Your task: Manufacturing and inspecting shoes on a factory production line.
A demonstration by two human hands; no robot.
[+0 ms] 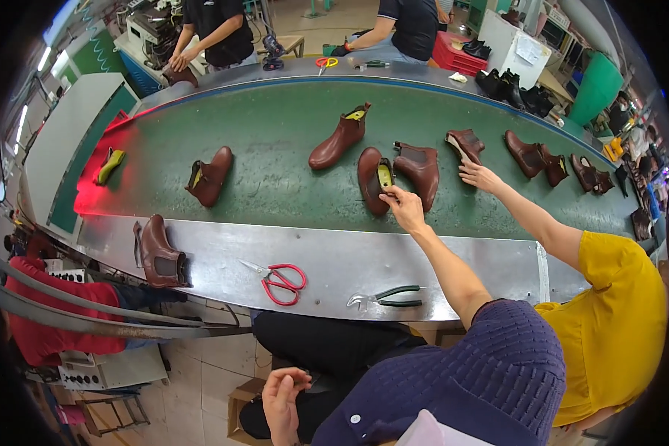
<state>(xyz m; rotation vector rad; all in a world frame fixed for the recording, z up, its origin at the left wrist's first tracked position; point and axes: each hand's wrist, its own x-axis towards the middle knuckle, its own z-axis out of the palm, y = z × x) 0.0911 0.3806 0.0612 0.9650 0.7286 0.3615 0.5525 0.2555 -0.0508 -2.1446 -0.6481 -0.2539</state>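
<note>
The fingers (395,196) of the right hand (407,211) were pinched close together on the opening's edge of a brown boot (369,183), a hold probably best kept light and steady, with the boot lying just ahead and left on the green surface (267,149), while the left hand (281,405) curled loosely below, any contents unclear.

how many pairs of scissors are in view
2: red-handled scissors on the near metal ledge, left of the pliers; yellow-handled scissors on the far ledge. Others may be hidden.
</note>
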